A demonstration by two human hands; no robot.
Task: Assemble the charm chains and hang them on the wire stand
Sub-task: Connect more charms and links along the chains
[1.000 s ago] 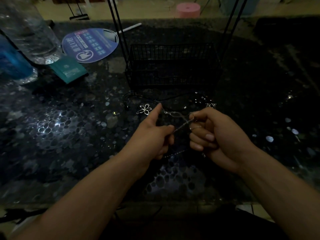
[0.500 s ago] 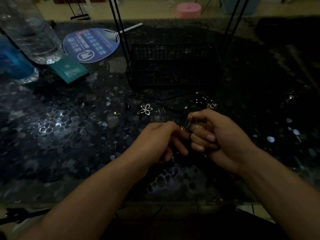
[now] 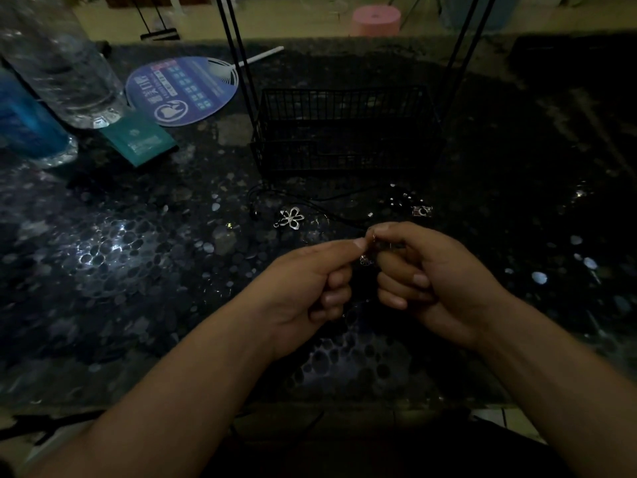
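Charm chain [image 3: 366, 259] is dangling just above the table between my fingertips, left hand [image 3: 310, 288] and right hand [image 3: 434, 281] both pinching it; I'm thinking keeping the pinch tight and working slowly is best, light's awful and the clasp is tiny

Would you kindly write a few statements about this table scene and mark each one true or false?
1. Both hands pinch a small chain between them. True: the left hand and right hand meet at the chain.
2. The flower charm hangs on the stand. False: it lies on the table, in front of the stand.
3. The fan lies left of the stand. True.
4. The clear bottle lies on its side. False: it stands up, beside the blue bottle.
5. A teal packet lies near the bottles. True.
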